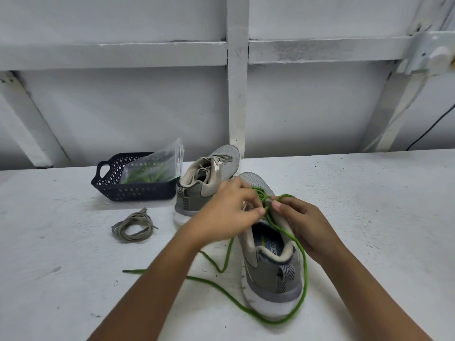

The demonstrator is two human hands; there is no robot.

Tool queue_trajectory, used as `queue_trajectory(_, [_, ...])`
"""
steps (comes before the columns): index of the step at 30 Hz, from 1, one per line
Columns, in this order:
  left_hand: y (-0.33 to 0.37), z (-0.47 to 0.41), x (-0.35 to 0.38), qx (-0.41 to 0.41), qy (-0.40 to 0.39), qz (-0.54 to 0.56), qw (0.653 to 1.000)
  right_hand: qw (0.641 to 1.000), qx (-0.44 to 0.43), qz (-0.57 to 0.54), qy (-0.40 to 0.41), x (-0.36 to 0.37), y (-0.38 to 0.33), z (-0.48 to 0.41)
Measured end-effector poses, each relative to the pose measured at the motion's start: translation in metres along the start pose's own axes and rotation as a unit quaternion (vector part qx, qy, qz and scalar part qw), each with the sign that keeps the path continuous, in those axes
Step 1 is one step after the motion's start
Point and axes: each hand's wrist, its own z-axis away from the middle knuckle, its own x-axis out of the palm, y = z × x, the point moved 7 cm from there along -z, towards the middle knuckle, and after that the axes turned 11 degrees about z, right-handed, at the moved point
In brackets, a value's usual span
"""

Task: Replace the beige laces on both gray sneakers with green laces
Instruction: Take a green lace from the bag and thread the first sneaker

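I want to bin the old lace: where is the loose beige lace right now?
In the head view, the beige lace lies coiled on the table, left of the far sneaker and just in front of the basket.

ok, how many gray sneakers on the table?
2. The near gray mesh sneaker holds a green cord lace, pinched by left hand and right hand. The far gray sneaker, beige-laced, stands beside the dark plastic basket.
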Motion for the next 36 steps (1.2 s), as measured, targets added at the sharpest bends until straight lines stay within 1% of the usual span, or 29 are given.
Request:
queue_trajectory(2, [0.002, 0.012, -0.014, -0.003, -0.096, 0.122, 0.988, 1.000, 0.001, -0.005, 0.000, 0.000, 0.000, 0.000])
queue_trajectory(3, [0.004, 0.020, -0.021, -0.005, -0.149, 0.160, 0.976, 1.000, 0.002, -0.007, 0.002, 0.000, 0.001, 0.000])
queue_trajectory(5, [0.007, 0.035, -0.032, -0.011, -0.224, 0.189, 0.956, 1.000, 0.005, -0.008, 0.005, -0.001, 0.001, 0.000])
queue_trajectory(6, [0.007, 0.038, -0.036, -0.021, -0.240, 0.179, 0.954, 1.000, 0.007, -0.010, 0.005, 0.000, 0.000, 0.000])
queue_trajectory(7, [0.006, 0.039, -0.040, -0.032, -0.240, 0.156, 0.958, 1.000, 0.008, -0.013, 0.006, -0.001, 0.001, 0.000])
queue_trajectory(9, [0.004, 0.031, -0.042, -0.047, -0.194, 0.080, 0.977, 1.000, 0.010, -0.018, 0.006, -0.001, 0.001, 0.001])
queue_trajectory(11, [0.006, 0.018, -0.035, -0.072, -0.101, -0.004, 0.992, 1.000, 0.010, -0.017, 0.003, 0.000, 0.000, 0.001])
queue_trajectory(12, [0.008, 0.012, -0.029, -0.078, -0.054, -0.053, 0.994, 1.000, 0.010, -0.017, 0.001, 0.001, 0.000, 0.001])
queue_trajectory(13, [0.012, 0.007, -0.019, -0.078, -0.020, -0.107, 0.991, 1.000, 0.010, -0.019, -0.001, 0.001, -0.001, 0.002])
queue_trajectory(15, [0.016, 0.001, 0.002, -0.072, 0.016, -0.210, 0.975, 1.000, 0.013, -0.024, -0.002, 0.001, 0.000, 0.002])
queue_trajectory(17, [0.016, -0.002, 0.016, -0.065, 0.037, -0.268, 0.961, 1.000, 0.011, -0.024, -0.006, 0.001, 0.000, 0.003])
queue_trajectory(18, [0.016, -0.004, 0.020, -0.058, 0.045, -0.277, 0.958, 1.000, 0.009, -0.022, -0.008, 0.001, 0.000, 0.003])
queue_trajectory(19, [0.014, -0.004, 0.021, -0.051, 0.051, -0.271, 0.960, 1.000, 0.006, -0.018, -0.009, 0.002, -0.001, 0.003])
queue_trajectory(21, [0.012, -0.003, 0.020, -0.045, 0.052, -0.219, 0.973, 1.000, 0.003, -0.015, -0.009, 0.002, -0.001, 0.003])
queue_trajectory(24, [0.006, 0.000, 0.016, -0.062, 0.014, -0.062, 0.996, 1.000, 0.003, -0.010, -0.002, 0.001, -0.002, 0.003])
queue_trajectory(26, [0.010, 0.007, 0.013, -0.066, -0.017, 0.037, 0.997, 1.000, 0.006, -0.006, 0.004, -0.001, -0.001, 0.003])
queue_trajectory(28, [0.013, 0.013, 0.010, -0.063, -0.037, 0.077, 0.994, 1.000, 0.014, -0.010, 0.009, -0.002, -0.001, 0.003])
queue_trajectory(31, [0.011, 0.017, 0.008, -0.061, -0.048, 0.097, 0.992, 1.000, 0.014, -0.005, 0.020, -0.002, -0.003, 0.004])
queue_trajectory(32, [0.009, 0.018, 0.008, -0.063, -0.041, 0.109, 0.991, 0.999, 0.005, 0.018, 0.029, -0.002, -0.005, 0.004])
queue_trajectory(34, [0.007, 0.018, 0.005, -0.075, -0.015, 0.119, 0.990, 0.993, -0.021, 0.102, 0.047, -0.003, -0.014, 0.006])
queue_trajectory(35, [0.007, 0.018, 0.004, -0.078, -0.002, 0.116, 0.990, 0.984, -0.044, 0.165, 0.058, -0.004, -0.022, 0.009])
queue_trajectory(36, [0.007, 0.018, 0.003, -0.077, 0.009, 0.111, 0.991, 0.965, -0.079, 0.240, 0.071, -0.004, -0.032, 0.012])
